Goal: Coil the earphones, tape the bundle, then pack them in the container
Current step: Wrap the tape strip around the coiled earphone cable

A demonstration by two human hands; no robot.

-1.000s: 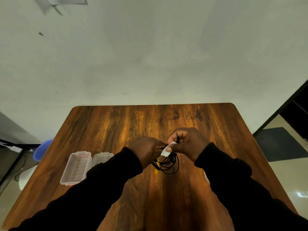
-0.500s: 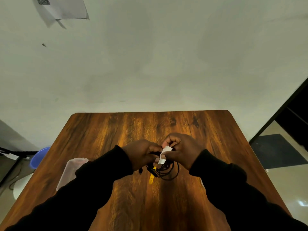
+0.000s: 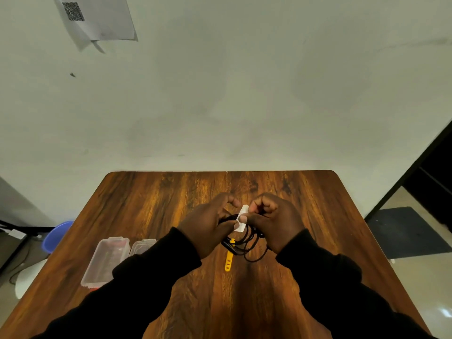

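Pale plaster wall fills the far half of the scene, a sheet of paper (image 3: 97, 19) with a printed code stuck at its upper left, above a dark wooden table (image 3: 146, 204) with rounded far corners. 2 black sleeves reach in from the near edge toward the table's middle. On the near left of the table lies a clear plastic container (image 3: 104, 259), open and flat, its lid half partly hidden behind the left sleeve and well apart from the hands. The left hand (image 3: 208, 226) pinches the black coiled earphones (image 3: 247, 241) at the top of the bundle, while the right hand (image 3: 274, 221), fingers curled, presses a short strip of white tape (image 3: 242, 218) across the gathered strands with its thumb. Loops hang loose below both hands, held above the table and not resting on it. A small yellow strap (image 3: 229, 261) dangles from the bundle's lower end beside a dark inline piece.

By the look of it, the taping step is under way and packing is not yet begun. The cable appears light, thin and springy, likely to uncoil if the pinch slackens, so the best hold is at the gathered neck where the tape crosses. The tape, being sticky and flimsy, may fold onto itself.
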